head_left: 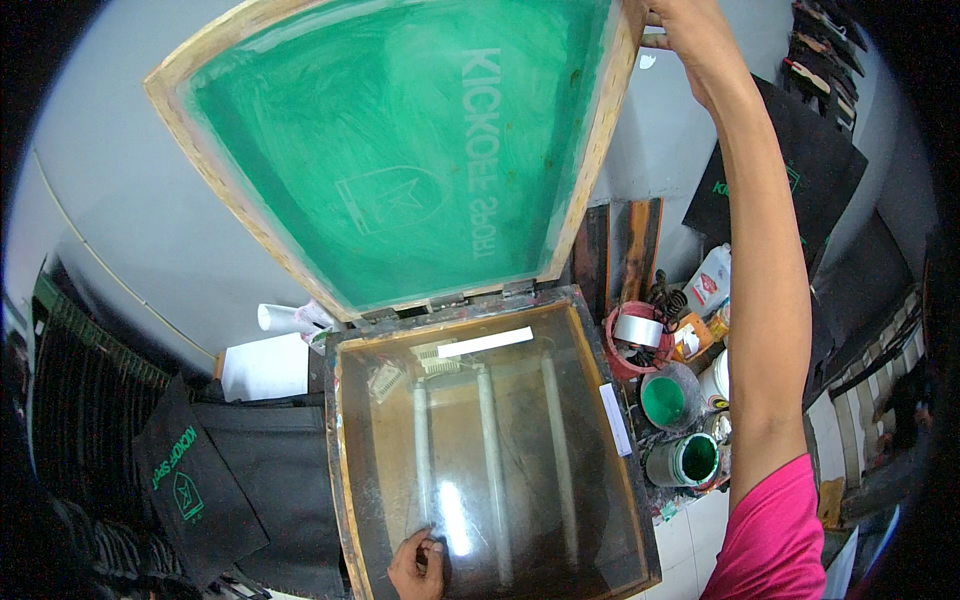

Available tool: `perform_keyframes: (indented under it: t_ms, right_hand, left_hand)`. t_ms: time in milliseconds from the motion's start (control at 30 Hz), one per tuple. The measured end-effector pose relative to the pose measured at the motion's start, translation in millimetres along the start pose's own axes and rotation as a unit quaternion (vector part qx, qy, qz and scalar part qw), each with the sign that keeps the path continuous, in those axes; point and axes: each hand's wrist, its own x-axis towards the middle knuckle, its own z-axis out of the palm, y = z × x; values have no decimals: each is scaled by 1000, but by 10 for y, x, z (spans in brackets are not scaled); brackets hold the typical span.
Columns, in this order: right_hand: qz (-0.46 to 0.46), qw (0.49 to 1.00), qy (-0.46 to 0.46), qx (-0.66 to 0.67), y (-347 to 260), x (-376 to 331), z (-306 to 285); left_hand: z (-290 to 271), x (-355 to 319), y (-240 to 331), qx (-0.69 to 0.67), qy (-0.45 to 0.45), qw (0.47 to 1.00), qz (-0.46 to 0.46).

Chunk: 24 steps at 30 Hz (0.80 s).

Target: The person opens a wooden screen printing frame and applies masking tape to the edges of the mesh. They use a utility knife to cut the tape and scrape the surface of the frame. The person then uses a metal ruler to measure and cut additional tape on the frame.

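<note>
Black fabric bags (250,470) lie stacked at far left, beside the work box; the nearest one carries a green printed emblem. More dark folded stock (85,410) stands in a row behind them. A white sheet of paper (265,365) lies just beyond the bags, touching the wall.

Centre: glass-topped light box (350,480) in a brown wooden casing, three pale tubes (490,450) visible beneath the glass, running away from the viewer. A strip of white tape (485,342) lies across the far edge of the glass. Left hand (418,567) rests on the glass near the close edge, fingers curled and pinched together on the surface; whether anything is between them cannot be told.

Above: printing screen (400,140), pale wooden frame with green mesh, hinged at the far edge of the box and tilted upward, open. Faint lettering and a shield outline show mirrored in the mesh.

Right: right hand (690,30) reaches up with the arm fully extended, fingers closed on the upper right corner of the screen frame, holding it raised. Pink sleeve at the shoulder.

Right of the box: red basket (612,362) containing a tape roll (637,330), two open pots of green ink (664,400), a white bottle (708,282). A black printed bag (830,170) hangs on the wall at far right.
</note>
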Motion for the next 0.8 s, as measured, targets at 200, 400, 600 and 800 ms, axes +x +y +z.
perform_keyframes:
  t_ms: [200,400,600,800]
  right_hand:
    - [-13,1000,-14,7,-52,-71,1]
    - [6,1000,7,1,47,62,23]
    - [-11,999,-12,30,10,65,126]
    - [-1,998,59,-12,293,460,296]
  left_hand:
    - [-13,-15,10,2,-5,1000,-11]
    - [-40,-17,45,12,-21,999,-30]
    - [-51,-17,59,14,-28,998,-53]
    - [-67,17,131,22,-40,996,-73]
